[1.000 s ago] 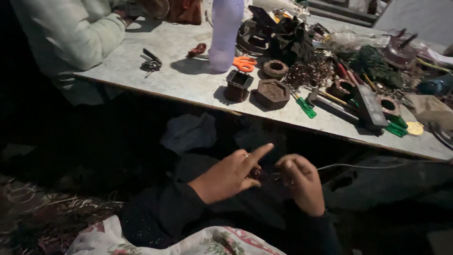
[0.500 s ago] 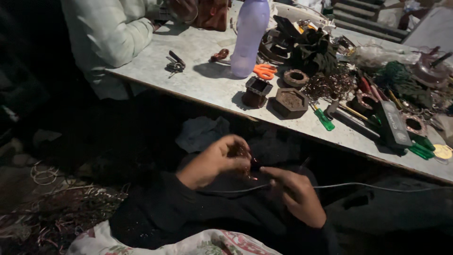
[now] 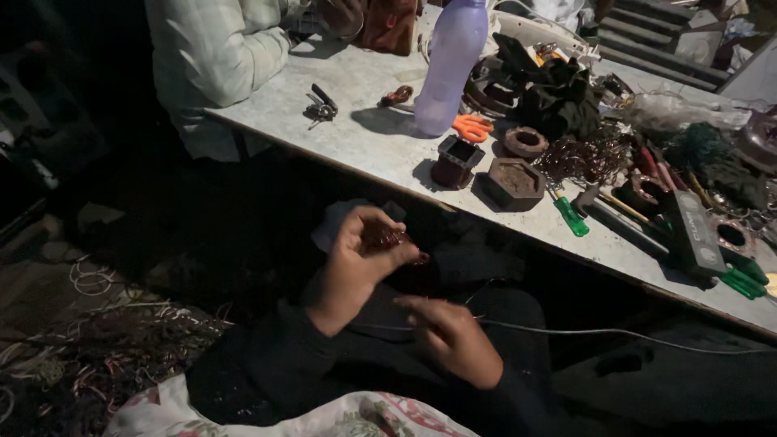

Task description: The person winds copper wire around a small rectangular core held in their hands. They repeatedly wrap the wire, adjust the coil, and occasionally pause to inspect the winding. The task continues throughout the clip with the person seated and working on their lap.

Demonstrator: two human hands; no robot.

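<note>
left hand (image 3: 356,267) raised higher, right hand (image 3: 453,340) lower

We are viewing a dim work area. A pale worktable (image 3: 380,154) is running diagonally above the fingers, catching the only strong light. Left of the fingers, the dark floor (image 3: 89,340) is carrying tangled wire scraps (image 3: 97,279). Grey steps (image 3: 655,32) are rising far above the fingers at the upper right. Below the tabletop, everything is lying in deep shadow.
</note>
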